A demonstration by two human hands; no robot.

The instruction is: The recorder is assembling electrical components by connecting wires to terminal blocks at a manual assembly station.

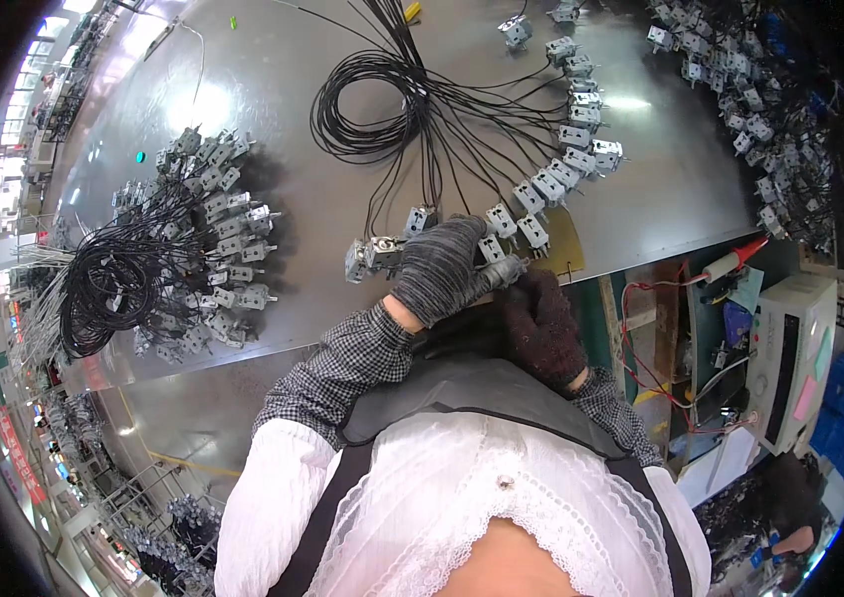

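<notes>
My left hand [439,267], in a grey striped knit glove, is closed around a small boxy grey metal unit [504,271] at the table's front edge. Close against that unit's right end is my right hand [544,326], in a dark maroon glove. Its fingers are curled, and what they hold, if anything, is hidden. Similar metal units [547,186] curve away in a row to the right and far side, each on a thin black cable. Their cables run into a coiled black bundle [367,109]. More units [360,261] lie just left of my left hand.
A second cable bundle with metal units [233,244] lies on the left of the metal table [322,209]. Another heap [740,99] covers the far right. Beside the right edge are a red-tipped probe [736,261] with red wires and a pale instrument box [790,363].
</notes>
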